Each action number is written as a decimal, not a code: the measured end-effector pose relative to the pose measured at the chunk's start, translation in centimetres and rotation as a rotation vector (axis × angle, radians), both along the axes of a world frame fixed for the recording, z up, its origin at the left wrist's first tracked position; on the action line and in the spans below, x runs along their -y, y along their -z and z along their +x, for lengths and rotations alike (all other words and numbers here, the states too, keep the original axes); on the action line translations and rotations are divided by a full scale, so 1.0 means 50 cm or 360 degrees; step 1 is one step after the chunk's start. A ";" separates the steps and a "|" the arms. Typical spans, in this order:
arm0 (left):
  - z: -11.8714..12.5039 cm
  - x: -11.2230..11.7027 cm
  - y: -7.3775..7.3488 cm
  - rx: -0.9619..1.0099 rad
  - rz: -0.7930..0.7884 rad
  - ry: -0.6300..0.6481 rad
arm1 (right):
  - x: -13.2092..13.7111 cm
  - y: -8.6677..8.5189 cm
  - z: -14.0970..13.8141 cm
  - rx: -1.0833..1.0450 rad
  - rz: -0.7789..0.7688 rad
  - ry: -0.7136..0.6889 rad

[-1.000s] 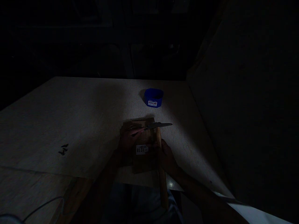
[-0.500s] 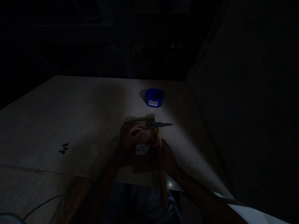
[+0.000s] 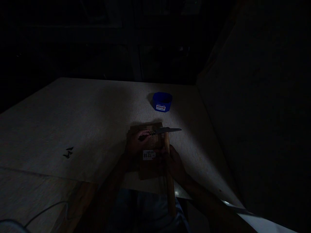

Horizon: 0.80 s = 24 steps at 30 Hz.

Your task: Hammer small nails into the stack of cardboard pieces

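Note:
In dim light, my left hand (image 3: 136,142) is closed around the handle end of a knife (image 3: 171,130), its grey blade pointing right. My right hand (image 3: 175,163) grips a long wooden stick (image 3: 170,191) that runs from over my lap up to the knife. The stick's upper end meets or overlaps the blade; contact is hard to make out. Beneath both hands lies a flat piece of brown cardboard (image 3: 148,171) with a white label (image 3: 148,155) reading 1218 upside down. My left fingers hide most of the handle.
A blue plastic tub (image 3: 162,103) with a white sticker stands beyond the cardboard on the pale table (image 3: 97,113). Several small dark pieces (image 3: 68,153) lie to the left. A cable (image 3: 46,208) curves at the lower left, and a dark panel (image 3: 247,106) rises on the right.
The whole view has shifted slightly, so things sit a little further right. Both hands keep their grips on the knife and the stick, with hardly any other movement.

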<state>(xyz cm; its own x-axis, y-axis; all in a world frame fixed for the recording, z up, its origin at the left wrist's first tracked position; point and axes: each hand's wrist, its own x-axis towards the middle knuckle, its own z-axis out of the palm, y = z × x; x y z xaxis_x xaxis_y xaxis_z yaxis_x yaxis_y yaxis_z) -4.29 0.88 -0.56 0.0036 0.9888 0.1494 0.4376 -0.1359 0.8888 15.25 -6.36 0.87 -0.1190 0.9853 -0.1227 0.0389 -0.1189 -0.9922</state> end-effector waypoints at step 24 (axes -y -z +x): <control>0.016 0.002 -0.008 0.0185 -0.0121 0.0027 | -0.023 -0.137 0.044 0.0735 0.0263 -0.0293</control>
